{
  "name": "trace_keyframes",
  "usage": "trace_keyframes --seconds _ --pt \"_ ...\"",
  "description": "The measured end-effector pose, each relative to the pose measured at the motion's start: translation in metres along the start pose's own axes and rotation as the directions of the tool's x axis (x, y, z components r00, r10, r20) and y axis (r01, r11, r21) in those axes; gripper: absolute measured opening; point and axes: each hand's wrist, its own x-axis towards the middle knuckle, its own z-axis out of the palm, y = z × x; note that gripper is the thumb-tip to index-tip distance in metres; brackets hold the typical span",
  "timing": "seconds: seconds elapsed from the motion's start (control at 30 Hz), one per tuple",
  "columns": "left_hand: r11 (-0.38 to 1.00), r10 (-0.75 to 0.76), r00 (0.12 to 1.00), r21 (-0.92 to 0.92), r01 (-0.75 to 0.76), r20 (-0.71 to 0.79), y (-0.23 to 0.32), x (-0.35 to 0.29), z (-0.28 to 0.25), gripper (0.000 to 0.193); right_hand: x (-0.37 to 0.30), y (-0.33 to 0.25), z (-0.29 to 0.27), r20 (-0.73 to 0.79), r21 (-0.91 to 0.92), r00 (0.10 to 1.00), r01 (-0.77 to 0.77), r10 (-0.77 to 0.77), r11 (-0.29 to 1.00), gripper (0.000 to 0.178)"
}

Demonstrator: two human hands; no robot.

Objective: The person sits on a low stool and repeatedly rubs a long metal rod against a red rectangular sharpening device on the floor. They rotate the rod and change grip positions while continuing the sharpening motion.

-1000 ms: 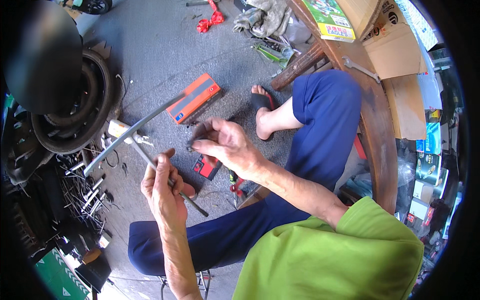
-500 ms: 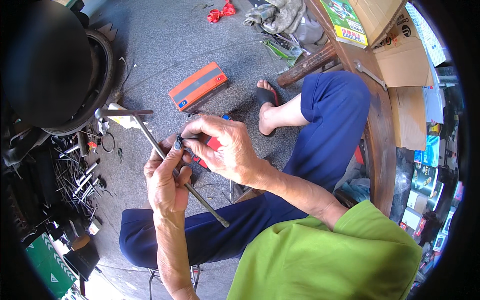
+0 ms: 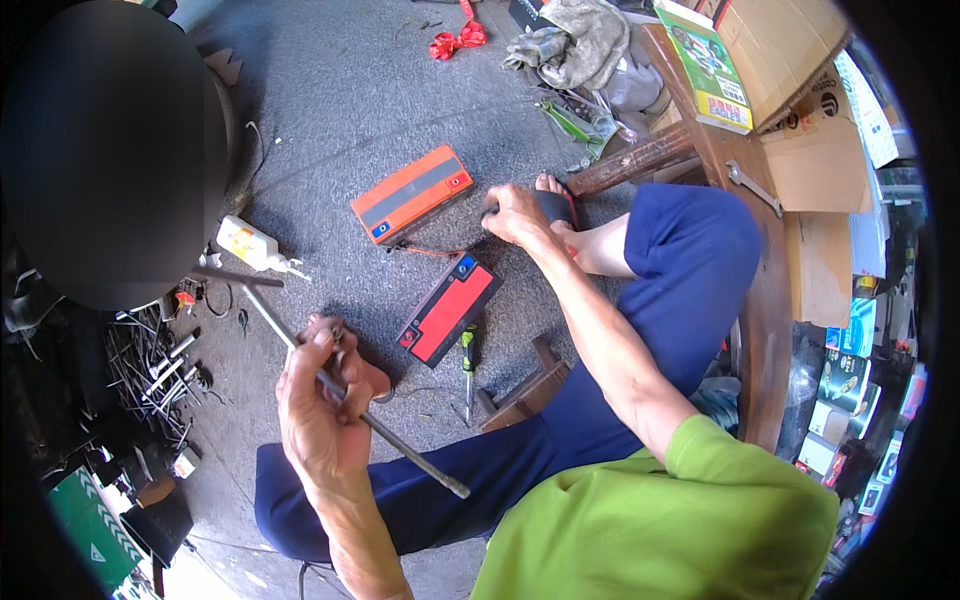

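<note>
T-handle wrench (image 3: 340, 390): long grey metal rod with a crossbar at its far end, running slantwise from near the white bottle down to above the person's blue-trousered leg; held off the floor in the head view.
Left hand (image 3: 322, 405): clenched around the middle of the wrench shaft, fingers wrapped over it, thumb side toward the crossbar.
Right hand (image 3: 512, 212): stretched out to the floor beside the bare foot in its black sandal (image 3: 556, 207), well apart from the wrench; fingers curled down on the ground, and whether they pinch anything cannot be told.
Black-and-red battery (image 3: 448, 310): lying flat on the grey floor between the two hands, a thin wire trailing from its upper end.
Orange battery (image 3: 411, 193): flat on the floor just beyond the black-and-red one, to the left of the right hand.
Screwdriver (image 3: 467, 372): green-and-yellow handle, lying just beside the black-and-red battery, tip pointing toward the person.
White bottle (image 3: 252, 246): on its side near the crossbar end of the wrench.
Loose tools (image 3: 160, 365): heap of metal sockets and rods on the floor at the left.
Wooden table (image 3: 745, 215): at the right, a spanner and cardboard boxes on it.
</note>
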Motion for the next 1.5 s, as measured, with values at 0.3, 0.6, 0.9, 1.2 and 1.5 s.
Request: trace_keyframes --seconds 0.3,0.6,0.9,1.2,1.5 --pt "0.993 -0.080 0.946 0.055 0.102 -0.313 0.004 0.014 -0.018 0.015 0.054 0.056 0.119 0.349 0.045 0.937 0.003 -0.019 0.999 0.045" --pt "0.972 -0.052 0.912 0.187 0.140 -0.408 0.003 0.026 -0.015 0.016 0.069 0.024 0.153 0.456 -0.094 0.877 0.219 -0.153 0.971 0.032" --pt "0.984 -0.131 0.951 0.080 0.159 -0.281 0.007 0.017 -0.020 0.013 0.064 0.038 0.069 0.485 -0.276 0.869 0.254 -0.094 0.927 0.027" --pt "0.999 -0.035 0.999 0.006 0.035 -0.030 -0.005 0.011 -0.001 0.019 0.012 0.059 0.031 0.251 -0.016 0.841 -0.491 0.479 0.871 0.025" --pt "0.991 -0.004 0.996 0.130 -0.008 0.086 -0.014 0.009 0.025 0.019 -0.029 0.047 0.026 -0.131 -0.026 0.989 -0.074 0.070 0.997 0.033"
